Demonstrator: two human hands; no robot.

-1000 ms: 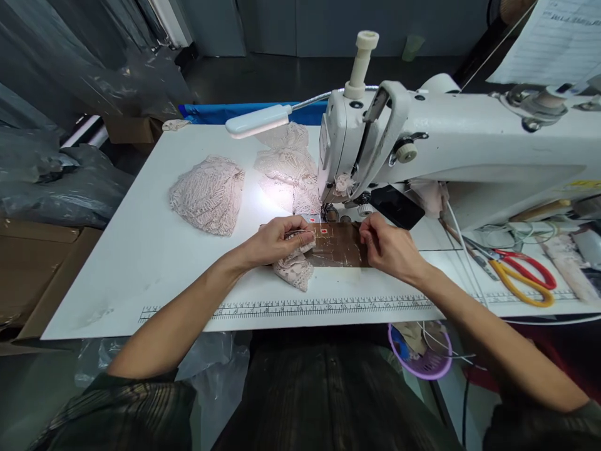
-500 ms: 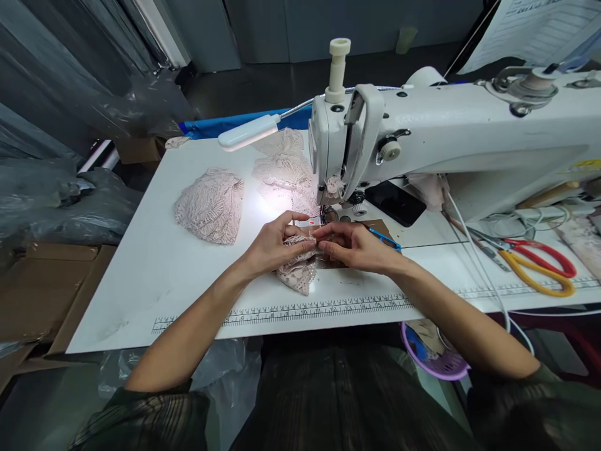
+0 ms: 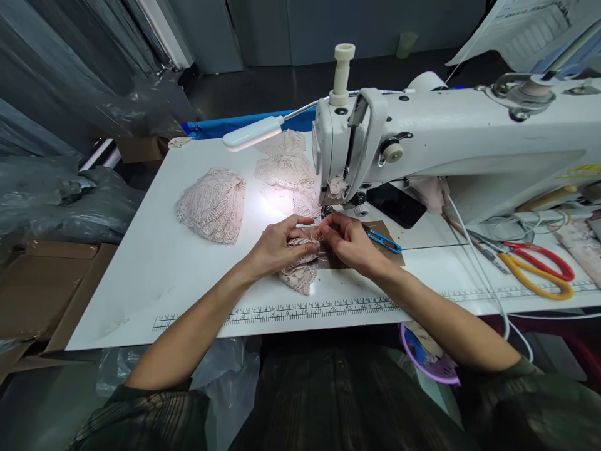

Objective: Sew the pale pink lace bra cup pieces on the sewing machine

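My left hand (image 3: 278, 248) is closed on a piece of pale pink lace fabric (image 3: 299, 275), thumb on top, just in front of the sewing machine (image 3: 399, 131). One corner of the lace hangs toward the ruler strip. My right hand (image 3: 346, 241) pinches close to the needle area, right of the lace; what sits between its fingertips is too small to make out. Beside the right hand lies a blue thread snipper (image 3: 384, 240). The presser foot is partly hidden behind the right fingers.
Gathered lace pieces (image 3: 212, 205) lie on the left of the white table (image 3: 141, 275), with more lace (image 3: 287, 164) behind the needle under a lit lamp (image 3: 252, 133). A black phone (image 3: 395, 205) and yellow-and-red-handled scissors (image 3: 539, 275) are on the right. A purple basket (image 3: 439, 374) hangs below.
My right hand has shifted up toward the needle, its fingers leaving the lace's edge and uncovering more of the blue snipper. The left hand keeps its hold on the lace.
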